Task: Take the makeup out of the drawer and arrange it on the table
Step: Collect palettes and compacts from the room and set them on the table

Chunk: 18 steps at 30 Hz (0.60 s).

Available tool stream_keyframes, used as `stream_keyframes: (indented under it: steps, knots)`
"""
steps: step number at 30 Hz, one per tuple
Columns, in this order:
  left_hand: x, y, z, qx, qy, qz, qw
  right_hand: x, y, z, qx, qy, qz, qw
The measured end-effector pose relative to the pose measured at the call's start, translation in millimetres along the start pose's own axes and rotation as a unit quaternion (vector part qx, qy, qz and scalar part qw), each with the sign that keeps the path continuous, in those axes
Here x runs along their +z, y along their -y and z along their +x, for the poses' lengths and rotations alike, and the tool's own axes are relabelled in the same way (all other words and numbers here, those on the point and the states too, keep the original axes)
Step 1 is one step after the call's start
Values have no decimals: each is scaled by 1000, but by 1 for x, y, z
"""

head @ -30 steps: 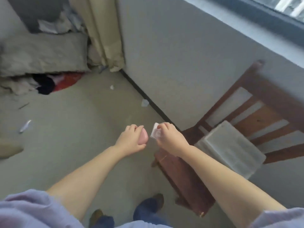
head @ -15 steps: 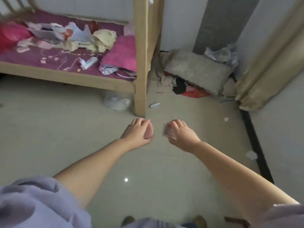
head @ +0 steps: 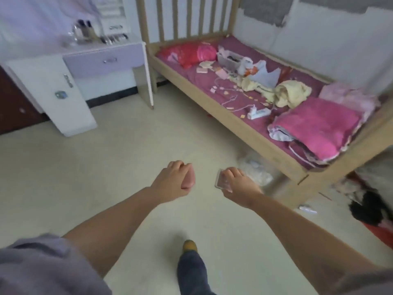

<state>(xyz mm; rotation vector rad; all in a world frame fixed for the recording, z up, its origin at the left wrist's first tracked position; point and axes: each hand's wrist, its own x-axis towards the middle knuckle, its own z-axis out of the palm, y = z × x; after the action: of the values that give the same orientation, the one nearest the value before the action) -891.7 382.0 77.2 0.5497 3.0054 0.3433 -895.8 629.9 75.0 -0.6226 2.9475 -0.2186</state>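
Left hand (head: 172, 179) clenched round a pink sponge (head: 188, 179), right hand (head: 238, 184) gripping a clear case (head: 222, 183), both mid-frame above the floor (head: 106, 167), bench (head: 95, 50) upper left.

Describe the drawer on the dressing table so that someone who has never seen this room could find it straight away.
Start at the wooden bed and go to its slatted head end, where a white dressing table stands against the wall. The drawer sits just under the tabletop, next to the bed. It is the only lilac panel on the white table, shut, with a small metal handle at its middle.
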Motion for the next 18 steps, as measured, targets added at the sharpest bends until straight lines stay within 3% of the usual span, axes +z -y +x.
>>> stream_keyframes:
  steps: [10,18]
  knots:
    - [-64,195,56,-219,-69,-37,973,-22,86,278,-196,10,15,980]
    - [-87,356,86,-312,-78,-38,946,-7,183,461,-314,33,8,949]
